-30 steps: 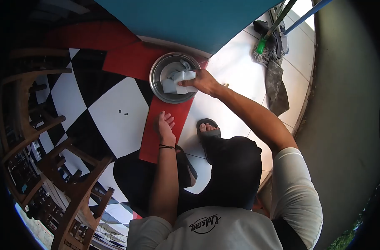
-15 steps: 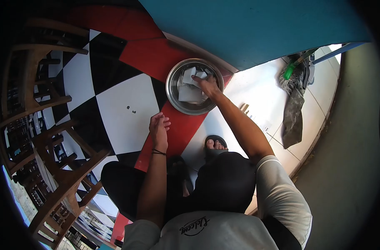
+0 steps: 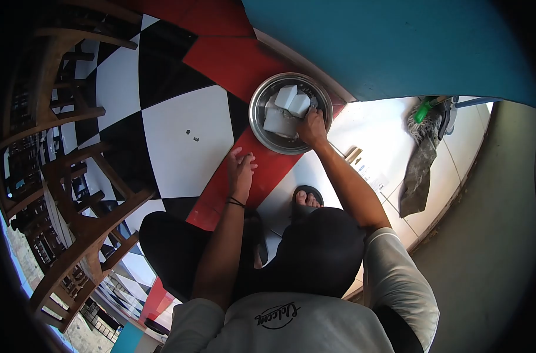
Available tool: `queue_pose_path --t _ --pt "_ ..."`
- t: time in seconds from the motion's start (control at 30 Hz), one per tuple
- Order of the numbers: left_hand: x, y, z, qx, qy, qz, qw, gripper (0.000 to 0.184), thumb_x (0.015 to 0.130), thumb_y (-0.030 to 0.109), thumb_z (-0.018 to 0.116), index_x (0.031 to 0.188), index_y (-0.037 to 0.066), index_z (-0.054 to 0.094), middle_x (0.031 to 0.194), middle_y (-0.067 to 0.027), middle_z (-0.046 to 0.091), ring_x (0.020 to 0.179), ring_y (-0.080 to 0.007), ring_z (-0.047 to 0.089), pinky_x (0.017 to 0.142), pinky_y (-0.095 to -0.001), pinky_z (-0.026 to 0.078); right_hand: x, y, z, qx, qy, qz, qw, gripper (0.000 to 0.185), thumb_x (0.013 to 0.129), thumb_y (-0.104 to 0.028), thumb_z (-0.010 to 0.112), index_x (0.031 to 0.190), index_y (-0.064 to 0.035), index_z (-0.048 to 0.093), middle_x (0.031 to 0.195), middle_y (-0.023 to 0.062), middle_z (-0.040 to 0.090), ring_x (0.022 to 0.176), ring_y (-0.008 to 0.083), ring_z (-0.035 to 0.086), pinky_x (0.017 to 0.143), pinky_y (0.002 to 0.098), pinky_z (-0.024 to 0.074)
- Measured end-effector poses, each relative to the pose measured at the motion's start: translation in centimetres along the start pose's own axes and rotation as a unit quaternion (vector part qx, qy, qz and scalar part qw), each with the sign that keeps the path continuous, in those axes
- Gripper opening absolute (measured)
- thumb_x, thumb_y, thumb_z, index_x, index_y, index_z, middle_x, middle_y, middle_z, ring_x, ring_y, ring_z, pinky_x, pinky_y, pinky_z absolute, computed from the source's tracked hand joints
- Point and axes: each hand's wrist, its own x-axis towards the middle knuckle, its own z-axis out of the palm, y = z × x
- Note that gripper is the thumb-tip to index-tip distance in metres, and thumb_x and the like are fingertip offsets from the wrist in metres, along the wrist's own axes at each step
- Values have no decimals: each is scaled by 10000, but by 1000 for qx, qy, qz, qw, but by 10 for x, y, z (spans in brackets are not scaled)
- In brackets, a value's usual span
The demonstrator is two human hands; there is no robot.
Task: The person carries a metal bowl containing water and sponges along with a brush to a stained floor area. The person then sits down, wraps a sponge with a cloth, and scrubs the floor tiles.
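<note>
A round metal basin (image 3: pixel 257 120) rests on the red floor strip beside the teal wall. In it lie several white pieces (image 3: pixel 281 122), some folded or block-like. My right hand (image 3: pixel 313 127) reaches over the basin's right side, its fingers down by the white pieces; whether they grip anything is hidden. My left hand (image 3: pixel 241 170) hovers over the red strip below the basin, palm partly up, fingers apart and curled a little, holding nothing. A dark cord circles my left wrist.
Wooden chairs (image 3: pixel 91 235) stand at the left on black and white tiles. A mop (image 3: pixel 418 125) with a grey cloth (image 3: pixel 418 182) lies at the right. A flat printed package (image 3: pixel 362 165) is on the white tiles. The teal wall (image 3: pixel 385 53) rises behind the basin.
The view has shifted, so the basin appears farther right. My right hand has moved from the white pieces' middle to the basin's right side, and the piece it held now lies in the basin.
</note>
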Motion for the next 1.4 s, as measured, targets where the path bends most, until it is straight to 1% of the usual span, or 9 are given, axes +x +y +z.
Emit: queue_pose_path --t 0.1,0.2,0.47,0.6,0.73,0.87,1.13,1.17,1.4 --pt "1 2 -2 -3 -11 1 1000 482 938 293 596 1327 49 445 1031 -87 660 837 -143 631 726 -287 486 3 15 14 10 -23 15 1000 232 772 -137 627 835 80 577 951 284 632 937 507 602 836 530 500" --pt "7 2 -4 14 -13 -5 1000 488 940 307 592 1330 53 444 1030 -81 662 835 -143 633 727 -289 486 -16 15 11 -161 231 -190 940 152 778 -88 571 755 39 491 663 197 559 605 424 580 602 533 507" --pt "32 -7 16 54 -112 -65 990 616 950 436 603 1393 57 406 1191 -120 619 1055 -230 617 888 -369 476 -45 -10 -79 93 -27 47 994 330 851 -225 652 974 78 606 862 300 666 788 443 661 696 466 523" --pt "57 -20 34 -30 -165 -88 982 607 947 426 630 1395 88 398 1355 -159 527 1117 -298 611 903 -434 499 -58 -2 -118 113 -30 130 985 471 956 -397 554 801 27 689 716 211 670 705 382 651 734 446 500" --pt "65 -28 57 -84 -142 -114 980 476 951 317 644 1324 107 437 1292 -147 561 1080 -323 628 905 -471 527 -60 31 -155 119 -21 240 963 558 974 -456 507 718 10 676 644 177 636 652 318 633 685 403 482" --pt "58 -19 67 -153 -150 -141 967 283 942 163 630 1190 77 524 1154 -121 618 1003 -289 658 862 -464 568 -38 92 -172 206 3 229 952 319 909 -295 568 910 7 671 751 168 676 750 311 666 759 387 509" --pt "61 -24 58 -202 -150 -127 959 239 910 65 612 1143 50 562 1053 -108 671 929 -251 695 817 -440 599 56 150 -242 21 127 155 979 468 860 -275 603 1200 39 533 964 250 691 964 408 653 901 431 491" --pt "54 -21 57 -208 -140 -114 961 232 909 59 605 1138 44 569 1044 -114 674 906 -246 702 777 -420 612 84 203 -230 -42 189 72 978 487 854 -271 615 1205 55 525 1001 263 677 981 425 639 912 445 482" --pt "41 -25 45 -205 -132 -98 965 272 890 82 624 1147 24 556 1027 -134 672 838 -252 714 674 -405 628 146 246 -262 -310 239 -124 912 434 898 -297 601 1186 28 589 1098 246 658 1084 338 627 955 450 469"
